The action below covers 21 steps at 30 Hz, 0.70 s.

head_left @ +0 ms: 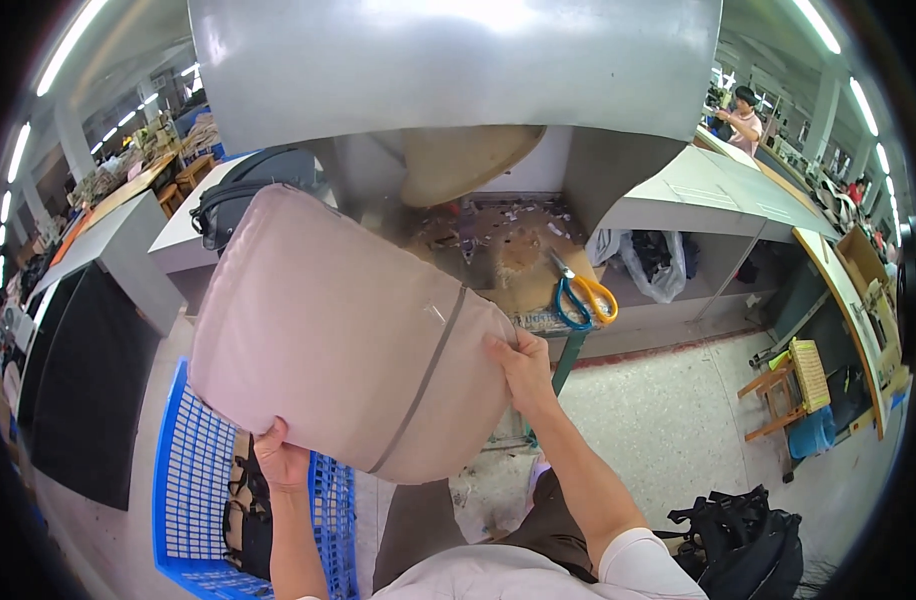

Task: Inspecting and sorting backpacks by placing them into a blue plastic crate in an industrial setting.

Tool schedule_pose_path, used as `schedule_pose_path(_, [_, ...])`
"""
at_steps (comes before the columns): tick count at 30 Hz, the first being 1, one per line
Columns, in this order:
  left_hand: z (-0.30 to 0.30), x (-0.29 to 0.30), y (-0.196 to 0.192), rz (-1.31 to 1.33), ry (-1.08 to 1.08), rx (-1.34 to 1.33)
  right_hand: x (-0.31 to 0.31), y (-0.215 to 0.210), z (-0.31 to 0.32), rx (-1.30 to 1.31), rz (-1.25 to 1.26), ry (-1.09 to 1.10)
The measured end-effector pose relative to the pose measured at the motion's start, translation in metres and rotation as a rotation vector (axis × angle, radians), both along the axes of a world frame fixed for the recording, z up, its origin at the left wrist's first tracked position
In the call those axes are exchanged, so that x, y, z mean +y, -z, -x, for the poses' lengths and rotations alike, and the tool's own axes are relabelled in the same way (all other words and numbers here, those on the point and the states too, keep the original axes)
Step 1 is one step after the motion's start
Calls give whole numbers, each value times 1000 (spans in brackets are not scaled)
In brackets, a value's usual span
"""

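Note:
A large pale pinkish-beige panel (pixel 328 330) with rounded corners and a dark strip across it is held up in front of me, tilted. My left hand (pixel 281 457) grips its lower left edge, thumb on the face and fingers behind. On its right edge my right hand (pixel 526 370) is closed the same way. Just past my right hand lie scissors (pixel 583 295) with one teal and one orange handle, on a work surface (pixel 523 270) strewn with scraps. A metal hood (pixel 458 70) overhangs that surface, and a curved beige piece (pixel 468 165) shows beneath it.
A blue plastic basket (pixel 193 480) with dark items stands at my left. Black bags (pixel 748 545) lie on the floor at lower right. A black bag (pixel 253 195) sits behind the panel. Farther right are a wooden stool (pixel 778 395) and a person (pixel 746 122) at a bench.

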State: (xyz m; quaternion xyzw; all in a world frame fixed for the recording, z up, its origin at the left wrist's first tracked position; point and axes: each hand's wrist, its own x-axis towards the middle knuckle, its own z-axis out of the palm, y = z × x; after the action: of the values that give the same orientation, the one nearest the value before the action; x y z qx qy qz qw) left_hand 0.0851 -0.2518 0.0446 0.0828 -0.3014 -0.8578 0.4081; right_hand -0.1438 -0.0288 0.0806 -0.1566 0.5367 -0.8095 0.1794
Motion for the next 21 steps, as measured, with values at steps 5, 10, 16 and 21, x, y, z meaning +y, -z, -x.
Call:
schedule_pose_path(5, [19,-4,1,-65,30,-19,-9,9,28,-48,3,-27])
schedule_pose_path(10, [29,-5,3,-148,36,-45,-18,13,46,-54,-63,-41])
schedule_pose_path(16, [41,-4,1,-160,46,-52,-17,1,51,-39,-106,-6])
schedule_pose_path(21, [45,-4,2,-146,55,-47,-16,5,57,-75,-79,-7])
